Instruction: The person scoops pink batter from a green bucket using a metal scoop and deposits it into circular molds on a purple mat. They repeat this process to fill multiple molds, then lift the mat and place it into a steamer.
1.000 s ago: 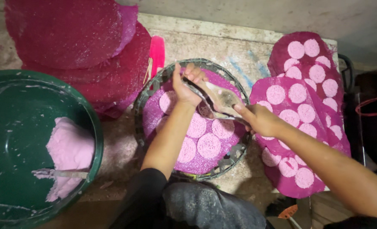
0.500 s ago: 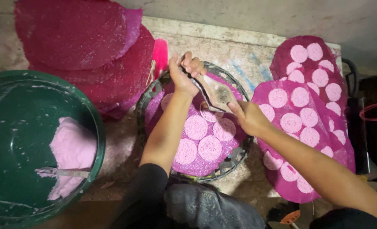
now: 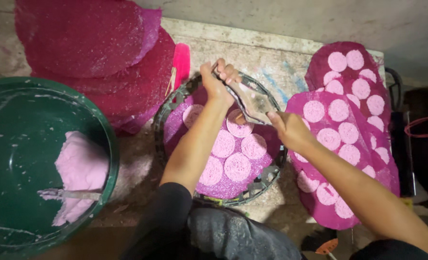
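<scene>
Pink discs (image 3: pixel 237 166) already fill most of the mesh (image 3: pixel 272 139) on the round frame (image 3: pixel 173 103). Both hands, left (image 3: pixel 217 79) and right (image 3: pixel 287 129), grip a flat scraper (image 3: pixel 252 100) above it, fingers closed; judging by the gaps, few spots remain.

You have a single view here, from the camera on your own head, tipped almost straight down over the work surface (image 3: pixel 272 48) so that your body fills the bottom centre of the frame and your forearms run upward from it. It sits close: your left hand (image 3: pixel 216 79) and right hand (image 3: pixel 288 130) meet just above the middle of the picture, over the round wire-rimmed tray (image 3: pixel 175 103). The green basin (image 3: pixel 12 106) is cut by the left edge, the stacked pink mesh sheets (image 3: pixel 89 43) by the top left. With only one camera (no second angle), no part of the scene is shared.
</scene>
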{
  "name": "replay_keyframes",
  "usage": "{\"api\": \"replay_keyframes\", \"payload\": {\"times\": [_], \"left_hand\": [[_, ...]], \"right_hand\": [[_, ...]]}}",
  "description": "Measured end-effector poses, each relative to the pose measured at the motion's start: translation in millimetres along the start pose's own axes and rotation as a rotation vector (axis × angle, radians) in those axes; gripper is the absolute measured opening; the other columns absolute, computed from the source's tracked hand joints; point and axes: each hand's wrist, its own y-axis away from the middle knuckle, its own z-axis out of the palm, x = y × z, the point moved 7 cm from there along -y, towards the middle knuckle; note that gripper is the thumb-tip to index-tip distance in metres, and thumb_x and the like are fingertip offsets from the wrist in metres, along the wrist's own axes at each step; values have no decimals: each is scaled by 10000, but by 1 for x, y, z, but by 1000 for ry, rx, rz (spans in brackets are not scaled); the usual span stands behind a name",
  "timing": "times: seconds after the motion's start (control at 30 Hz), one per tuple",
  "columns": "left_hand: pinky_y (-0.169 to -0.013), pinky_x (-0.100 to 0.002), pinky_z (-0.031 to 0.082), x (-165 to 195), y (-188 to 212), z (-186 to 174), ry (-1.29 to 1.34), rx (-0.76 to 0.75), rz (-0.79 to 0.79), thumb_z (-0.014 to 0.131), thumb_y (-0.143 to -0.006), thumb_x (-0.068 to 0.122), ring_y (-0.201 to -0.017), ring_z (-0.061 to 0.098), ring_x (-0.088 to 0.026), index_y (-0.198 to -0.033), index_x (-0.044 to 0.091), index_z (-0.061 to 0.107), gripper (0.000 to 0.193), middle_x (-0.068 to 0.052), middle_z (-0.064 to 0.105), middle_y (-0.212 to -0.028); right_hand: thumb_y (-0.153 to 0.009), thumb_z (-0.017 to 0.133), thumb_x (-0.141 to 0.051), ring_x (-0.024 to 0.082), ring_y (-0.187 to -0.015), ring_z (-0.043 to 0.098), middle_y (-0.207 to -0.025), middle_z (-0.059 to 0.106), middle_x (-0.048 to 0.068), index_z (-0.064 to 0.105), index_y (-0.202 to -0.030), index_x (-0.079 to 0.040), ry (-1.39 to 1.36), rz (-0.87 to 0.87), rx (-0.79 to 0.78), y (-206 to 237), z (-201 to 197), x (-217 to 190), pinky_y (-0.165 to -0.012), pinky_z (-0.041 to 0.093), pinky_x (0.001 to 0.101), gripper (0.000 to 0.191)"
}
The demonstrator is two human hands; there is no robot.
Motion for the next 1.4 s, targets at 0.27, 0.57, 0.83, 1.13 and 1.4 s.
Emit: {"api": "replay_keyframes", "payload": {"times": [0.27, 0.57, 0.83, 1.13, 1.4], "left_hand": [[-563, -356, 372, 6, 5, 15, -65, -12, 46, 371, -931, 448, -498, 340, -147, -684, 175, 418, 372, 33, 347, -551], [-1055, -396, 518, 16, 53, -6, -1351, -258, -185, 631, -905, 224, -1183, 646, -251, -1317, 44, 519, 464, -136, 646, -1228], [-1167, -568, 301, -24, 115, -16, -2417, -575, -191, 882, -699, 346, -1401, 362, -398, -1619, 70, 157, 1203, -222, 414, -1483], [-1206, -569, 209, 21, 73, -9, -2308, -282, -204, 915, -680, 423, -1446, 317, -416, -1605, 99, 203, 1212, -226, 388, -1568], [-1147, -522, 241, -4, 155, 86, -2073, -852, 173, 929, -635, 477, -1411, 349, -409, -1509, 86, 363, 1112, -218, 395, -1531]], "right_hand": [[-1062, 426, -535, 375, -703, 645, -705, 642, 208, 709, -950, 4, 11, -46, 65, -8, 4, 6, -671, 497, 500, 619], [-1017, 415, -674, 105, -546, 475, -651, 532, 28, 657, -992, -4, -626, -180, 225, 30, 11, 7, -472, 355, 287, 713], [-953, 250, -829, 114, -499, 499, -631, 553, 32, 607, -986, 0, -780, -131, 443, 86, 12, 30, -434, 363, 282, 904], [-1007, 263, -759, 122, -453, 453, -585, 483, 17, 534, -862, -43, -1034, 73, 588, 177, 59, 125, -389, 320, 293, 779], [-972, 547, -406, 154, -503, 515, -594, 565, 19, 631, -843, -44, -688, -16, 485, 209, 29, 44, -450, 403, 330, 393]]}}
